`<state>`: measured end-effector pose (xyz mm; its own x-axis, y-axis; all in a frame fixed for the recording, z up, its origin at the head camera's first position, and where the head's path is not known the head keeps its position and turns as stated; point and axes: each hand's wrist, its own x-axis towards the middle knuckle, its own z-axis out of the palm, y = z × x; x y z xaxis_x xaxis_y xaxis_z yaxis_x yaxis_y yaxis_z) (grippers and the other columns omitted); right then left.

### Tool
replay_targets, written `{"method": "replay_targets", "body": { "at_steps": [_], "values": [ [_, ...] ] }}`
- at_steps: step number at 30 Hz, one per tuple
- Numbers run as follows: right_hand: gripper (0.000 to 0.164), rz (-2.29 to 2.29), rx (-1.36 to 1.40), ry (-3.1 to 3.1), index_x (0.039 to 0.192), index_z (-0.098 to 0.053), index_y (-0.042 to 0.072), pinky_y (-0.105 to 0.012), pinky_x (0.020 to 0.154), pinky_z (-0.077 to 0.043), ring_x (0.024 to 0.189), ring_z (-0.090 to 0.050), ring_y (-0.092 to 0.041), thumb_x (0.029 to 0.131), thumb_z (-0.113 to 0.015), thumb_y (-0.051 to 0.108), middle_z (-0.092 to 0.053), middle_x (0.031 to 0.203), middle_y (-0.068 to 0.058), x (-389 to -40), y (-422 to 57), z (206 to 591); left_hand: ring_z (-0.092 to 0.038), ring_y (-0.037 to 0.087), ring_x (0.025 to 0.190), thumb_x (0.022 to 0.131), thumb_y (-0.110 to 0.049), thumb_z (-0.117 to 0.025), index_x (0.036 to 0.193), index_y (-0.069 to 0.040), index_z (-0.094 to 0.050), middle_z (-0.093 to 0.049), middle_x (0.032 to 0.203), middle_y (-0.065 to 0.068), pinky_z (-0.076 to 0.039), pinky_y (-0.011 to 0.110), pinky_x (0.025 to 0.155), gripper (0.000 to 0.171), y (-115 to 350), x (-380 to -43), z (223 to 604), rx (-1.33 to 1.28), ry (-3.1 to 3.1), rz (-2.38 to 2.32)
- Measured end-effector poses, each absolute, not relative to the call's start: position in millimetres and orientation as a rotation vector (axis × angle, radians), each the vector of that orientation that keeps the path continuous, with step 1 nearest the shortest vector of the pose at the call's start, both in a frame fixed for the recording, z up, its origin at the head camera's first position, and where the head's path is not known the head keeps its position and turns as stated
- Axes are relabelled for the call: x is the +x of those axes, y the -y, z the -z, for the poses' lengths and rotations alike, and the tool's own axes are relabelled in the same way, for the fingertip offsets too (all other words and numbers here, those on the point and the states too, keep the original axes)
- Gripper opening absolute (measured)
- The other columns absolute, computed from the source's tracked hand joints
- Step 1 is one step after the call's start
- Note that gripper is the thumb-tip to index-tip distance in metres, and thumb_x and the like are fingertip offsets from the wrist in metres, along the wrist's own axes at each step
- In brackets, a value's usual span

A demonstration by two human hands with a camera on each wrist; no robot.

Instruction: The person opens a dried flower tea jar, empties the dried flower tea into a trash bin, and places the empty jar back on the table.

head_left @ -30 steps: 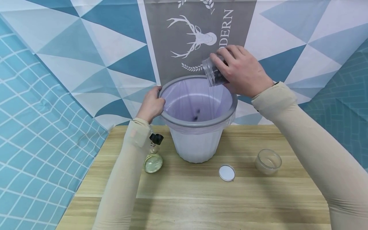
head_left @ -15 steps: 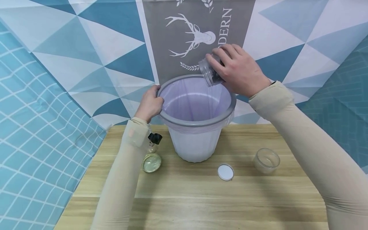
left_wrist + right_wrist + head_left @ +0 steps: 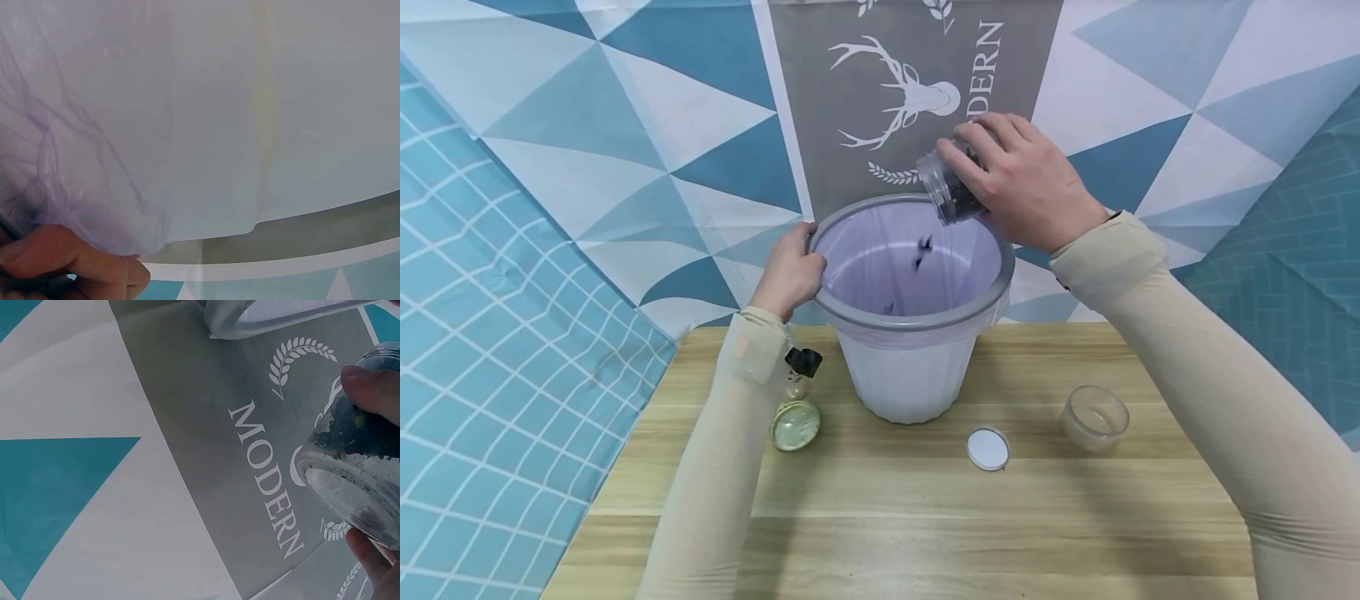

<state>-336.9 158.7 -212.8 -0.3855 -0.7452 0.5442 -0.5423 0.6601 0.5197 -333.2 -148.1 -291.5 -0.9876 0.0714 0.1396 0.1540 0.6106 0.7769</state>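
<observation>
My right hand [image 3: 1026, 187] grips a clear jar [image 3: 946, 187], tilted mouth-down over the trash can [image 3: 906, 375]. Dark, leaf-like bits fill part of the jar [image 3: 356, 450], and a few dark bits [image 3: 921, 250] are in mid-air inside the can. A pale purple liner bag [image 3: 880, 250] covers the can's inside and folds over its grey rim. My left hand [image 3: 792, 271] holds that rim at its left side, thumb on top. In the left wrist view, curled fingers [image 3: 94, 262] show below the bag's edge by the can's white wall [image 3: 212, 125].
On the wooden table [image 3: 895, 533], a round white lid [image 3: 988, 449] lies in front of the can. A glass bowl [image 3: 1096, 418] stands to the right. Near my left forearm are a greenish lid-like dish [image 3: 795, 426] and a small black-topped bottle [image 3: 802, 367]. Patterned cloth hangs behind.
The jar has shifted slightly left and stays tilted over the can. Dark bits fall from it again, after none showed in the air half a second ago. The left hand keeps its hold.
</observation>
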Motion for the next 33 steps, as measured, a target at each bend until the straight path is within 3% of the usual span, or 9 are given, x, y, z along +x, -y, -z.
{"method": "replay_targets", "body": {
  "at_steps": [8, 15, 33],
  "values": [
    [0.061, 0.361, 0.994, 2.061, 0.14, -0.053, -0.001, -0.055, 0.111, -0.045, 0.128, -0.053, -0.047, 0.084, -0.075, 0.004, -0.059, 0.133, -0.027, -336.5, -158.4, 212.7, -0.055, 0.038, 0.129, 0.096, -0.002, -0.04, 0.162, -0.002, -0.028, -0.043, 0.158, 0.024, -0.048, 0.053, 0.109, 0.067, 148.0, -332.0, 292.2, -0.197, 2.729, 1.347],
    [0.048, 0.397, 1.01, 2.027, 0.14, -0.056, 0.0, -0.054, 0.11, -0.046, 0.127, -0.053, -0.046, 0.092, -0.065, -0.001, -0.06, 0.133, -0.027, -338.0, -158.7, 213.0, -0.049, 0.039, 0.137, 0.097, -0.004, -0.04, 0.162, -0.003, -0.028, -0.037, 0.162, 0.023, -0.044, 0.055, 0.113, 0.066, 147.3, -332.8, 292.6, -0.193, 2.745, 1.315],
    [0.057, 0.531, 1.003, 1.988, 0.141, -0.056, 0.001, -0.052, 0.112, -0.046, 0.13, -0.054, -0.045, 0.086, -0.072, -0.004, -0.059, 0.137, -0.027, -337.2, -158.4, 210.0, -0.049, 0.037, 0.137, 0.096, -0.003, -0.04, 0.162, -0.003, -0.03, -0.039, 0.162, 0.022, -0.044, 0.054, 0.113, 0.066, 147.0, -332.8, 291.1, -0.188, 2.734, 1.326]
  ]
}}
